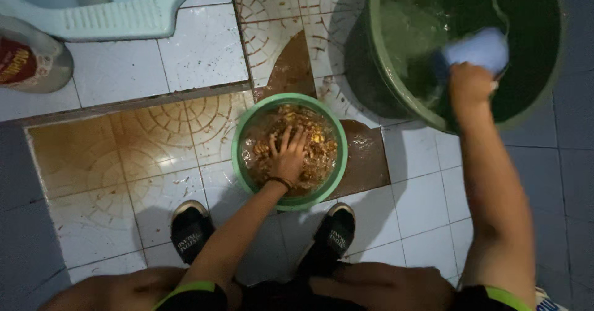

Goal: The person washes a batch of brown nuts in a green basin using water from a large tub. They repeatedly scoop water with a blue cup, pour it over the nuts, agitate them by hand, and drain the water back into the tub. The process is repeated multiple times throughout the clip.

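On the left I see a bottle [28, 60] lying by the pale blue squat toilet [111, 14]. At centre, my left hand [288, 153] rests fingers spread, gripping nothing, on brownish food pieces soaking in the small green basin [242, 131] on the tiled floor [99, 218]. To the right, my right hand [470, 85] is closed around a light blue scoop [479, 50] inside the big green bucket [387, 82] of water
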